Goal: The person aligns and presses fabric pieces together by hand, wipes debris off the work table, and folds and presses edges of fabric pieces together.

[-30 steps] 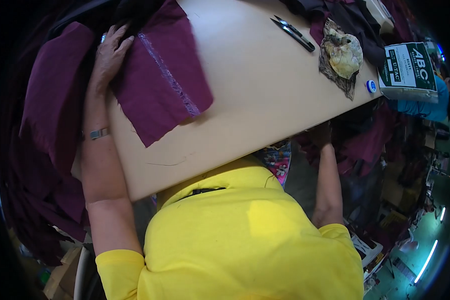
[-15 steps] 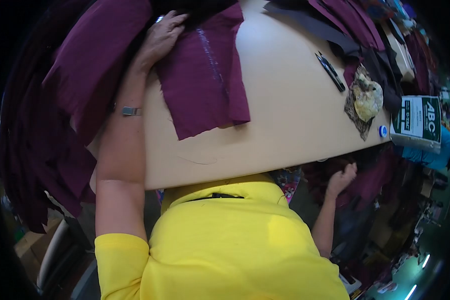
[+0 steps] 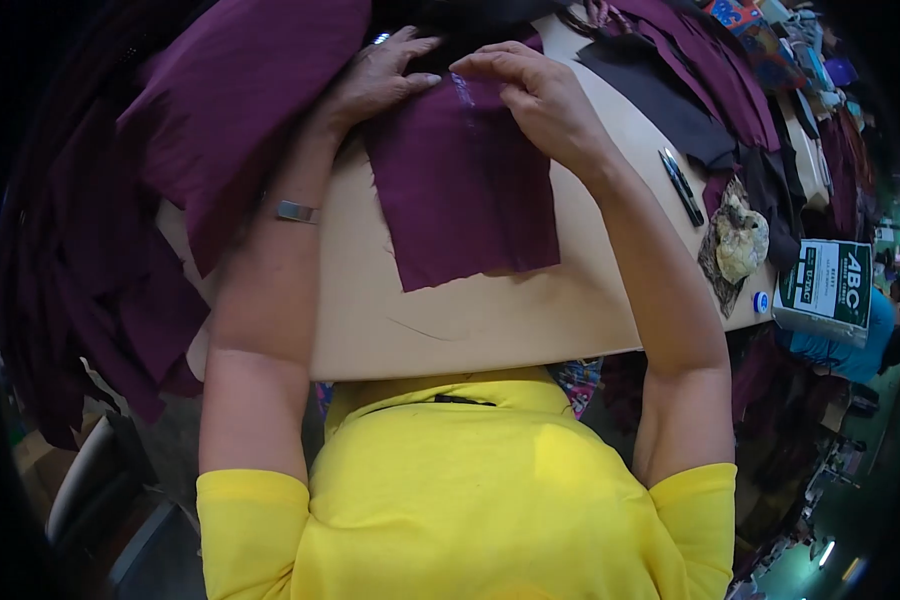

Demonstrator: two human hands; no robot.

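A maroon cloth panel (image 3: 470,200) with a frayed edge lies on the table, a pale line of marks (image 3: 463,92) running down its upper part. My left hand (image 3: 385,80) rests open at the panel's upper left, beside a larger maroon fabric piece (image 3: 240,110), with its thumb towards the marks. From the right, my right hand (image 3: 545,100) reaches over the panel's top. Its fingers are stretched out, with the fingertips by the marked line and the thumb apart from them.
The pale table (image 3: 370,335) has a curved right side. Pens (image 3: 682,188), a crumpled cream-coloured lump (image 3: 742,240) and a blue cap (image 3: 761,302) lie there, near a box marked ABC (image 3: 825,285). Dark fabric (image 3: 660,100) covers the far right; maroon cloth (image 3: 100,250) hangs at left.
My right hand has come up from beside the table's right edge to the top of the maroon panel. My left hand stays by the panel's upper left, its thumb now spread out.
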